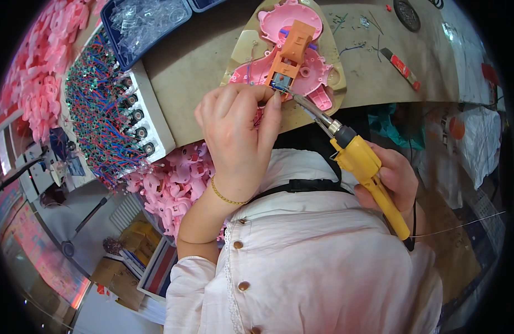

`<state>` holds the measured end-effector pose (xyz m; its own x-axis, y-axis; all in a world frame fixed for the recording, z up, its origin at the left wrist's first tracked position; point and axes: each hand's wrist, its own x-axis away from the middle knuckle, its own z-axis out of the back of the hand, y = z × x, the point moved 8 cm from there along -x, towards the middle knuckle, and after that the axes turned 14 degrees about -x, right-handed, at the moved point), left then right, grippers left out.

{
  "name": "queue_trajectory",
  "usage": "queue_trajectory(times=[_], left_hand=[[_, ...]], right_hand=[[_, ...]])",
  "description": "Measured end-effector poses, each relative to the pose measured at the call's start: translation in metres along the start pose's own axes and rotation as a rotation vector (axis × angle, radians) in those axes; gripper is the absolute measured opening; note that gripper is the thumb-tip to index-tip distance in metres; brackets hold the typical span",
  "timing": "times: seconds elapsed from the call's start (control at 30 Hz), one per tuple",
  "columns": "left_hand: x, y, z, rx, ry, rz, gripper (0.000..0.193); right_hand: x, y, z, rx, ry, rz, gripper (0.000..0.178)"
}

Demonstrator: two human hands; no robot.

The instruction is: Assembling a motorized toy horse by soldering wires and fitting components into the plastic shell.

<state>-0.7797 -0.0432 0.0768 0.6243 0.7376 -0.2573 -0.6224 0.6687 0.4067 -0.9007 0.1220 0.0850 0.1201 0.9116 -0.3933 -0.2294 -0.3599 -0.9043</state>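
Bench posture through the head camera, clock directions taken in the picture plane. The orange housing [293,47] lies at 12 o'clock over the pink shell [315,78], which rests on the tan board [337,69]. The long axis of the housing runs from 1 to 7 o'clock, its lower end nearest me.

My left hand [234,125] is the nearer one: its fingertips are at that lower end, and the body of the housing extends from them toward 1 o'clock. The thumb and forefinger are drawn close together; I cannot tell whether they pinch the housing, a wire or nothing.

My right hand [400,178], well apart at 4 o'clock, has its fingers wrapped around the yellow soldering gun [357,158]. The gun lies along an 11-to-5 o'clock line, so its metal tip reaches the same lower end from the side opposite my left fingertips. I judge this narrow meeting of tip, fingertips and housing end to be the governing relation, though actual contact by the tip is too small for me to confirm.
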Motion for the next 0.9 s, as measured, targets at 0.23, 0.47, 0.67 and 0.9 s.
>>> queue_trajectory(times=[0.23,0.47,0.67,0.9], left_hand=[[0.000,-0.002,-0.001,0.012,-0.007,0.006,0.008],[0.000,-0.001,0.000,0.004,-0.002,0.001,0.008],[-0.001,-0.001,0.002,0.007,-0.010,0.005,0.008],[-0.010,-0.024,0.033,0.702,0.244,0.071,0.021]], right_hand=[[0.037,0.037,-0.001,-1.312,0.532,-0.989,0.066],[-0.001,-0.007,0.016,-0.222,0.108,0.134,0.063],[0.024,0.004,0.034,-0.052,0.237,-0.110,0.057],[0.027,0.004,0.064,-0.043,0.529,0.039,0.054]])
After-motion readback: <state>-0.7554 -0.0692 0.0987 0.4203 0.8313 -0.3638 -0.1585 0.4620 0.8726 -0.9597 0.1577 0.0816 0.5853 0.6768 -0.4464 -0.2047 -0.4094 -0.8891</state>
